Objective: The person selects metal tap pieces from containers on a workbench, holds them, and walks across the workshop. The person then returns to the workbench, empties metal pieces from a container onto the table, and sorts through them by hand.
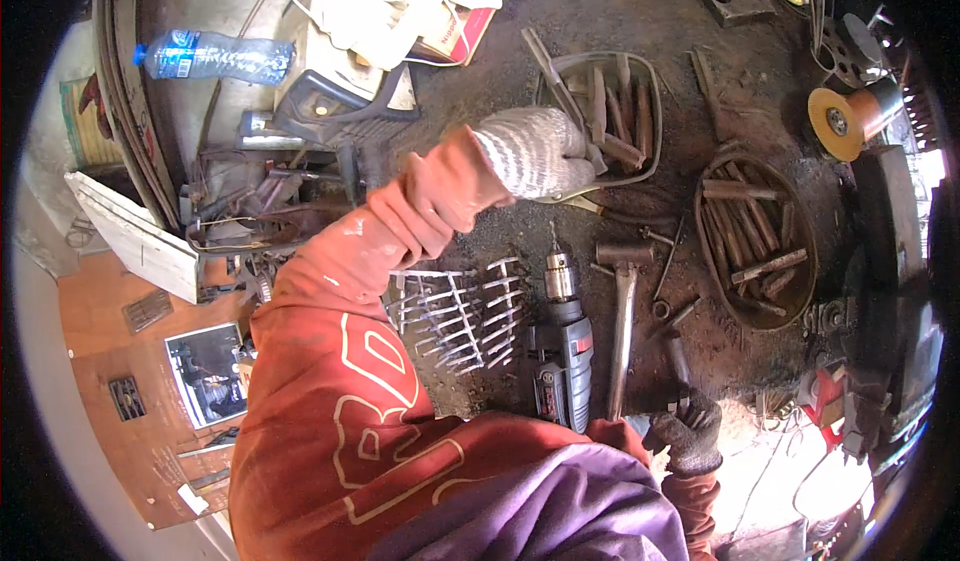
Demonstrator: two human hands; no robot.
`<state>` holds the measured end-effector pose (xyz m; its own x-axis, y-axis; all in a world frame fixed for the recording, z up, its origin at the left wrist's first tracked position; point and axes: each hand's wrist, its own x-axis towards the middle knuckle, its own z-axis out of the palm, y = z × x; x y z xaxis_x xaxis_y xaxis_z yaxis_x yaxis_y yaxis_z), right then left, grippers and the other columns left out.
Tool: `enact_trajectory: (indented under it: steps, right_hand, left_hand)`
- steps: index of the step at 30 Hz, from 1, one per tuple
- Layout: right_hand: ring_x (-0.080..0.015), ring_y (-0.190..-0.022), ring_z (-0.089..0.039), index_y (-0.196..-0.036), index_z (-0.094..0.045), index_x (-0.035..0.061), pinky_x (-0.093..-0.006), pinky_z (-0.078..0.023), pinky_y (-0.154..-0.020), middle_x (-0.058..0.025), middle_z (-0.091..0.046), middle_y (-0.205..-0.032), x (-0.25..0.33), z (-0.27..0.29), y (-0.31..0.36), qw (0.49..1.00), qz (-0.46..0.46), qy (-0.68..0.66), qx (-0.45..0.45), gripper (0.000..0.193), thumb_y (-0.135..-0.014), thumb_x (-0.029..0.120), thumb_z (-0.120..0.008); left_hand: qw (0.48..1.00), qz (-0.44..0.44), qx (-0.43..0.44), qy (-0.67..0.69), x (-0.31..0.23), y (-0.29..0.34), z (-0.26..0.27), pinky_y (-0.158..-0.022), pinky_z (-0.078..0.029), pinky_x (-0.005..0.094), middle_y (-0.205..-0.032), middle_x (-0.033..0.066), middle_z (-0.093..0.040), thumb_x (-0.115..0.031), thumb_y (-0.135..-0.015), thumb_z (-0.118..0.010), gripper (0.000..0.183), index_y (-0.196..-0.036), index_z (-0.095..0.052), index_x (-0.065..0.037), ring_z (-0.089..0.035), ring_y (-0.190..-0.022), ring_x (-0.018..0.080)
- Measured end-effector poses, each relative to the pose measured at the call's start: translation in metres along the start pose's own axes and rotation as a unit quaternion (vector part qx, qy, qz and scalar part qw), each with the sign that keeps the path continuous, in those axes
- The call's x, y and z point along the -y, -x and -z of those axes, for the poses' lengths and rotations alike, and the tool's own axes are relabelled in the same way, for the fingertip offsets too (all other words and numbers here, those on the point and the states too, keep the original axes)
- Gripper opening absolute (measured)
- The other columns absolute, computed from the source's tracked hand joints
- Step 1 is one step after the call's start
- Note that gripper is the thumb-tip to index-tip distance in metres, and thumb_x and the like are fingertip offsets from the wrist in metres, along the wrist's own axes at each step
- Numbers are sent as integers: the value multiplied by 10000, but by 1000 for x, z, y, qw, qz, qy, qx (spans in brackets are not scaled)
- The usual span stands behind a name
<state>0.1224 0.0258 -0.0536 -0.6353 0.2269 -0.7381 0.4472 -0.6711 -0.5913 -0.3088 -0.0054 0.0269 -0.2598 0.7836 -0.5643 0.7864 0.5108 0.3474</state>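
Observation:
My left hand [537, 151], in a white and grey striped glove, reaches over the near left rim of an oval basin [655, 81] of rusty metal bars. Its fingers are curled round the end of a short flat metal bar [622, 151]. Low on the right, my right hand [690, 436] wears a dark glove, with its fingers closed round a short dark metal bar [679, 361] that sticks up from the grip. Between the hands lie a hammer [622, 331] and a power drill [562, 351], its bit pointing away from me.
A second oval basin [812, 291] of metal bars stands to the right. Welded metal pieces [455, 316] lie left of the drill. An angle grinder with a yellow disc [835, 124] is at far right. A plastic bottle [225, 58] lies far left, beside a machine [345, 106].

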Motion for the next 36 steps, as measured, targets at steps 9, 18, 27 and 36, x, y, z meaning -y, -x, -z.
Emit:
enact_trajectory:
  steps: [9,18,27,36]
  right_hand:
    - [-207,-446,-591,-703,-501,70,-313,-471,-417,-57,-564,-587,-11,-2,-4,997,72,-32,-16,235,-775,-7,-712]
    - [-118,-572,-558,-803,-533,95,-270,-476,-499,21,-519,-708,-41,3,5,987,127,-92,-39,285,-771,26,-807]
    - [-160,-515,-622,-764,-576,38,-275,-480,-466,-134,-699,-742,-25,-18,42,974,199,-105,-12,231,-824,139,-774]
    - [-150,-508,-607,-836,-634,0,-277,-467,-466,-106,-694,-718,-59,5,68,966,219,-98,-96,168,-871,143,-714]
  left_hand:
    - [987,123,-23,104,11,29,8,-636,-540,342,-752,107,-702,-277,-844,-740,262,-880,-753,-18,-672,-713,186]
    - [965,60,-75,245,-56,152,17,-654,-508,259,-810,38,-718,-185,-859,-778,176,-892,-731,-18,-631,-737,86]
    - [918,60,82,384,-118,170,-54,-476,-400,230,-682,-20,-644,-255,-855,-784,204,-888,-742,-59,-543,-551,49]
    - [917,24,-52,395,-104,140,-23,-398,-286,224,-596,-20,-521,-303,-918,-700,306,-900,-702,2,-412,-453,46]
